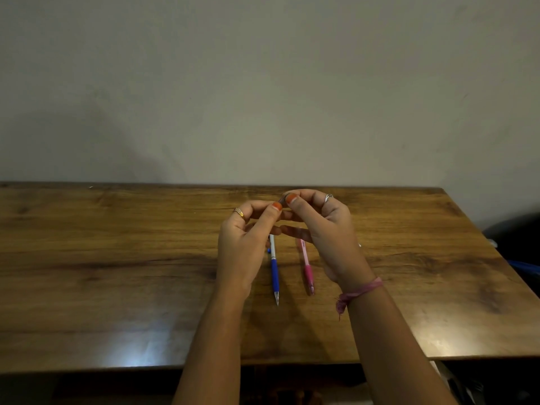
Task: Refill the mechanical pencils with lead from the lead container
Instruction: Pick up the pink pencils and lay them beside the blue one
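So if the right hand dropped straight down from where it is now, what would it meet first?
Probably the pink mechanical pencil lying on the wooden table, partly under the right hand; depth is unclear.

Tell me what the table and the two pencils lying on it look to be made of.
Table: wood or wood-look laminate, brown grain, semi-gloss, showing glare spots. Blue pencil: likely plastic barrel, matte rubbery blue grip, shiny metal-looking tip. Pink pencil: likely plastic, darker pink rubbery grip, small metallic tip.
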A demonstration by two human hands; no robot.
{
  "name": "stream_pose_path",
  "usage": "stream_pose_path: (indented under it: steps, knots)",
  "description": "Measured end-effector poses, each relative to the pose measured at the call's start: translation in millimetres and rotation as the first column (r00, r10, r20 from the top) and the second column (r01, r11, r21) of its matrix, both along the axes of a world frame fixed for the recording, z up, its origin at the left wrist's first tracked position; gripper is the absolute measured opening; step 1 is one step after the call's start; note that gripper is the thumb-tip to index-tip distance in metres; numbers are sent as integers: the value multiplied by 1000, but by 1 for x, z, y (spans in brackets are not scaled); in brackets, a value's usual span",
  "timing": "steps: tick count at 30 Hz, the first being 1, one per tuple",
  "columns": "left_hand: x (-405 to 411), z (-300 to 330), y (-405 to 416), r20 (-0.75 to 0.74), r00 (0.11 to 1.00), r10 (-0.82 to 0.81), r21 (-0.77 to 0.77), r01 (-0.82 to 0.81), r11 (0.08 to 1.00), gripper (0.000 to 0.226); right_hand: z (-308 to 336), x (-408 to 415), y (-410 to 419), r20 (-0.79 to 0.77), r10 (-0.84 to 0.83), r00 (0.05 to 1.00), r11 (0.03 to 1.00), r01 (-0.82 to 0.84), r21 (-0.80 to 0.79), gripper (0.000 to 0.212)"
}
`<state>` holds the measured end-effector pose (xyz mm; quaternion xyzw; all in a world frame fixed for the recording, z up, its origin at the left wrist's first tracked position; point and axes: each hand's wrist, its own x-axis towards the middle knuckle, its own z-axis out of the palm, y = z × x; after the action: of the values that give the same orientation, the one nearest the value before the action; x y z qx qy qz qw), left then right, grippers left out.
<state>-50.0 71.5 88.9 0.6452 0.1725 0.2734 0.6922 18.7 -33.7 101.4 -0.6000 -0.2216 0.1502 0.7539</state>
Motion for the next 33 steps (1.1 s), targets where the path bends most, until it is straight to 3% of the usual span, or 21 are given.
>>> stream_pose_path:
  steps: [14,27,30,33]
  knots:
    - [3,-2,-1,-38,999,18,-27,-19,999,6,0,5,-1,-4,-153,988,988,154,24,13]
    - [5,-6,5,29,996,85,-175,-79,981,12,-2,8,1,-15,-226,974,972,227,69,12]
    - [6,-12,11,-39,984,173,-126,-176,976,14,-3,9,0,-19,-235,972,970,236,60,12]
    - [7,-22,22,-163,956,243,52,-237,970,14,-3,13,-4,-37,-252,967,966,254,55,13]
